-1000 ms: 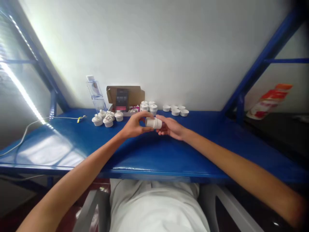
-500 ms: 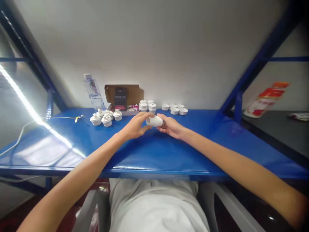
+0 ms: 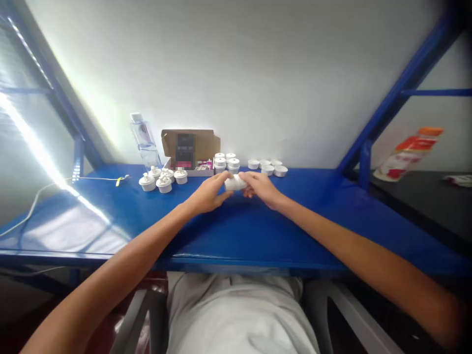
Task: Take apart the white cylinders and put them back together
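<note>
Between my two hands, a white cylindrical piece [image 3: 234, 183] lies sideways just above the blue table. The fingers and thumb of my left hand [image 3: 208, 193] curve around its left end. At its right end my right hand [image 3: 262, 190] is closed, with fingertips on the piece and partly over it. Close behind the hands are stacked round white pieces [image 3: 220, 162]. Shallow white cups [image 3: 267, 169] form a group to the right of these. On the left stand several white cups with knobbed tops [image 3: 164, 184].
An open cardboard box [image 3: 205, 142] with a dark panel and small packets stands at the back. A clear water bottle [image 3: 145, 142] is beside it. On the blue table [image 3: 236, 236], a white cable [image 3: 99, 179] runs left. A red-and-white bottle [image 3: 407, 155] stands on a dark surface at right.
My right hand has turned, its fingers now further over the top of the white piece. The left hand keeps nearly the same place. The view has brightened slightly.
</note>
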`<control>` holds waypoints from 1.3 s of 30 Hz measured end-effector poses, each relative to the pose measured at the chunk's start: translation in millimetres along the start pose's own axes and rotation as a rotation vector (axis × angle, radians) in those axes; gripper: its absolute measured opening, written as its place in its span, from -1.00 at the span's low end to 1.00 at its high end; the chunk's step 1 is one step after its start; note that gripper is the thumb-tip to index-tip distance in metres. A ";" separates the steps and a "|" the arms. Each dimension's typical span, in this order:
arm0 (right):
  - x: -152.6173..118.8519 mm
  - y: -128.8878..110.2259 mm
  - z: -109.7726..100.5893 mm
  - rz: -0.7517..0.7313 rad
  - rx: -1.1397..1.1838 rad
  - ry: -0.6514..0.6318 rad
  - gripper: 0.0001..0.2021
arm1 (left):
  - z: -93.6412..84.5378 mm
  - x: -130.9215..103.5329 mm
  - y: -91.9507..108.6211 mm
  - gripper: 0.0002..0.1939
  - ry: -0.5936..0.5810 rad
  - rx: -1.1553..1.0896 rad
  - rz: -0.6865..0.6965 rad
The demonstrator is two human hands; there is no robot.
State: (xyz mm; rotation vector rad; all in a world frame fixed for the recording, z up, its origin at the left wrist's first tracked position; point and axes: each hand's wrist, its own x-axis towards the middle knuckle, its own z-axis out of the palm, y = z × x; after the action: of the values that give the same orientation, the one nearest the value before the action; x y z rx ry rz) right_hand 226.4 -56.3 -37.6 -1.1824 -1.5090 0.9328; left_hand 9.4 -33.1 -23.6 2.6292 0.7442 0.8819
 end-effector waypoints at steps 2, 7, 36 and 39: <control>5.8 0.6 -12.0 -0.124 -0.295 0.083 -0.62 | 0.1 -0.1 -3.6 -0.66 -0.022 0.019 -0.003; 38.6 19.1 -38.2 -0.123 -0.824 0.231 -0.57 | -0.4 -2.0 -13.4 -0.72 -0.074 0.063 -0.045; 64.9 29.4 -36.7 -0.005 -0.606 0.115 -0.72 | -72.1 -14.6 -51.3 -0.60 -0.037 0.746 -0.550; 42.5 23.9 -33.8 0.150 -0.103 0.022 -0.84 | -67.6 -13.3 -49.2 -0.58 -0.054 0.680 -0.427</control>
State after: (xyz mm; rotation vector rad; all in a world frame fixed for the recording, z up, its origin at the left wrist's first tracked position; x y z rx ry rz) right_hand 262.1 -9.1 -42.4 -1.3920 -1.4809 0.9469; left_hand -60.5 6.5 2.9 2.8139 1.7604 0.4830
